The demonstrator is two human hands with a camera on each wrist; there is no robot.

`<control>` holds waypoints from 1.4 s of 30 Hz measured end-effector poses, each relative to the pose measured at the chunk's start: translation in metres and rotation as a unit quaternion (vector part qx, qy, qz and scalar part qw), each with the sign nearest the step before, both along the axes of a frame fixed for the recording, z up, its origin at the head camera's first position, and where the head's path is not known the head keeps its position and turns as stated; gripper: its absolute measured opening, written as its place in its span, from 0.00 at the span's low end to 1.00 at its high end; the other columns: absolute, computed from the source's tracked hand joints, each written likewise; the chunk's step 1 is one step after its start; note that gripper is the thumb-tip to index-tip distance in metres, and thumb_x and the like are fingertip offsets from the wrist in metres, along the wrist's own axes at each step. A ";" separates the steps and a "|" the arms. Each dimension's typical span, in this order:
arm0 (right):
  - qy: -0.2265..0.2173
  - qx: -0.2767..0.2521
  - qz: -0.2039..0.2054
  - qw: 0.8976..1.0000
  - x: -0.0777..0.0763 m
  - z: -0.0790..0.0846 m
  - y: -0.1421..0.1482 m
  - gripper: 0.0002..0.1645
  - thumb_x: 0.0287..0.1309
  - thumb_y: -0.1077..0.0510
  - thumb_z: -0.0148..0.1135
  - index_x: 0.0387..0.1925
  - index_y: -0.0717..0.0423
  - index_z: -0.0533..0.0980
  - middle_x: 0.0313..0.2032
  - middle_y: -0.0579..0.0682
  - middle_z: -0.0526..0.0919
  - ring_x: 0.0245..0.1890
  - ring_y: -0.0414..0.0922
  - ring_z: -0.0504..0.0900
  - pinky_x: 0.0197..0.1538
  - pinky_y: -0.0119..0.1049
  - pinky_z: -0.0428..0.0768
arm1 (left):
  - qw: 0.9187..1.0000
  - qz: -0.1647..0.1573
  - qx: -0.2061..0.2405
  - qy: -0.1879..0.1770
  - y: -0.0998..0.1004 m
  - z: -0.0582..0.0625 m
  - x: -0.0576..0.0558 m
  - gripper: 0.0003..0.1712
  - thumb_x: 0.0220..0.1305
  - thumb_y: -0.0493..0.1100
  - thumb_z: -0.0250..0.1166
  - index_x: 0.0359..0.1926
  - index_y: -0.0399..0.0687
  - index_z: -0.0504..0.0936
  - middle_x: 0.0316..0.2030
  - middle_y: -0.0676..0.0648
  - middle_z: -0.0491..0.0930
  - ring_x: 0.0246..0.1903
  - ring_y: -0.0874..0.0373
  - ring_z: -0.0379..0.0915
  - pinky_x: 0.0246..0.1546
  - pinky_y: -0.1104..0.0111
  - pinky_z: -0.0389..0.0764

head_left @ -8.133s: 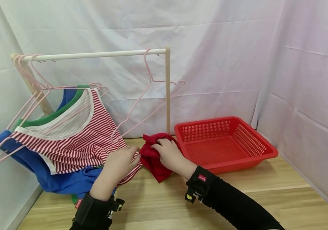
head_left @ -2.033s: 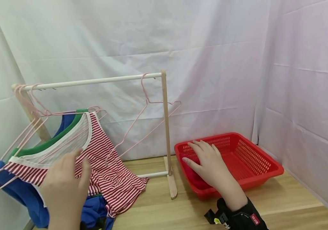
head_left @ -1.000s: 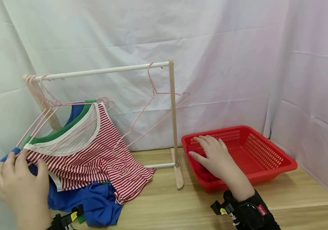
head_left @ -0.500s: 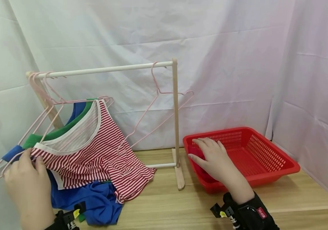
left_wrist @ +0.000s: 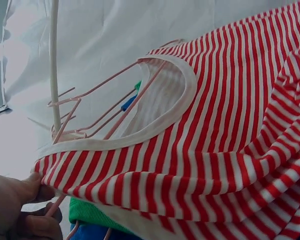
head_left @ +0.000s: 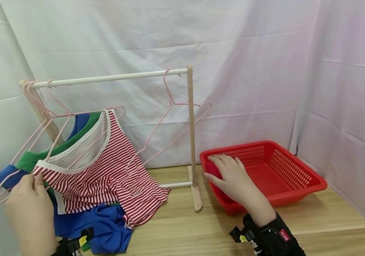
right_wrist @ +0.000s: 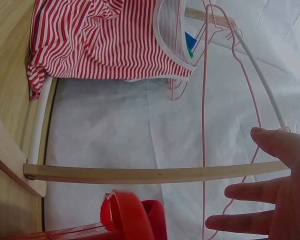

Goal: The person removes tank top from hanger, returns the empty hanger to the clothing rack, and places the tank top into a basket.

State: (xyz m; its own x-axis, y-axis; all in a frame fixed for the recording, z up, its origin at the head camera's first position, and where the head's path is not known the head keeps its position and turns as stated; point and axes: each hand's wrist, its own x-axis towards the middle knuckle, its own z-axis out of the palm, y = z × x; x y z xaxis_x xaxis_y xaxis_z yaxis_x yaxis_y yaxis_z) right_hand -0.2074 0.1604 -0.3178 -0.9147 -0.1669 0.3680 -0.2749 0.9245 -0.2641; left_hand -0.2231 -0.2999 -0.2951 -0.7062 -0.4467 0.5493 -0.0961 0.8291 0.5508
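Left hand (head_left: 30,202): pinches the near shoulder of one striped shirt (head_left: 89,183), red and white, on a pink hanger (head_left: 58,137) at the left end of the rack (head_left: 112,77). Green shirt (head_left: 28,161) and blue shirt (head_left: 99,227): hang behind it. Right hand (head_left: 233,181): fingers extended, spread, over the left end of one red basket (head_left: 275,176). Red cloth (head_left: 212,170): lies inside, partly hidden by that hand. Basket stands on the wooden surface (head_left: 163,234), right of the rack.
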 end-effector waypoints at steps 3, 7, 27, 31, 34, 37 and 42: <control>0.002 0.001 -0.002 1.000 0.000 0.000 0.000 0.39 0.60 0.39 0.63 0.66 0.55 0.68 0.62 0.57 0.72 0.64 0.58 0.65 0.66 0.65 0.54 | 0.998 -0.003 0.006 0.061 0.008 -0.004 -0.003 0.23 0.78 0.43 0.43 0.45 0.24 0.74 0.40 0.22 0.74 0.38 0.23 0.68 0.35 0.38 0.65; 0.002 0.001 -0.002 1.000 -0.001 0.000 0.000 0.39 0.60 0.39 0.63 0.66 0.55 0.68 0.62 0.57 0.72 0.64 0.58 0.65 0.66 0.64 0.54 | 0.994 -0.008 0.013 0.112 0.017 -0.006 -0.009 0.22 0.78 0.43 0.46 0.44 0.26 0.76 0.38 0.24 0.77 0.35 0.25 0.71 0.32 0.41 0.66; 0.025 0.004 0.005 1.000 0.002 0.002 0.000 0.38 0.60 0.41 0.64 0.65 0.57 0.69 0.61 0.57 0.72 0.63 0.58 0.66 0.65 0.63 0.57 | 0.975 -0.033 0.037 0.216 0.039 0.000 -0.007 0.24 0.75 0.48 0.51 0.41 0.27 0.80 0.34 0.32 0.82 0.29 0.90 0.56 0.32 0.85 0.56; 0.030 0.007 0.007 1.000 0.001 0.004 0.001 0.37 0.60 0.41 0.64 0.65 0.57 0.70 0.61 0.58 0.73 0.63 0.58 0.67 0.65 0.63 0.57 | 0.972 -0.036 0.036 0.228 0.039 0.004 0.000 0.23 0.75 0.47 0.53 0.38 0.27 0.81 0.32 0.33 0.82 0.28 0.92 0.52 0.31 0.85 0.57; 0.031 0.006 0.007 0.999 0.002 0.006 0.000 0.37 0.60 0.41 0.64 0.64 0.56 0.70 0.61 0.57 0.73 0.63 0.57 0.67 0.65 0.63 0.58 | 0.972 -0.036 0.039 0.229 0.039 0.007 0.006 0.23 0.74 0.47 0.53 0.37 0.28 0.81 0.31 0.35 0.81 0.26 0.90 0.54 0.30 0.86 0.57; 0.031 0.001 0.006 0.999 0.003 0.006 0.000 0.37 0.60 0.41 0.64 0.64 0.56 0.70 0.61 0.57 0.73 0.62 0.57 0.68 0.65 0.62 0.59 | 0.972 -0.036 0.042 0.230 0.040 0.009 0.010 0.23 0.74 0.47 0.54 0.37 0.29 0.82 0.27 0.45 0.79 0.24 0.88 0.55 0.28 0.86 0.58; 0.030 -0.008 0.006 0.999 0.005 0.007 0.000 0.38 0.59 0.41 0.65 0.65 0.56 0.70 0.61 0.57 0.73 0.62 0.57 0.68 0.64 0.62 0.59 | 0.968 -0.041 0.044 0.245 0.040 0.013 0.016 0.22 0.73 0.47 0.55 0.35 0.29 0.82 0.25 0.66 0.68 0.21 0.86 0.56 0.25 0.88 0.58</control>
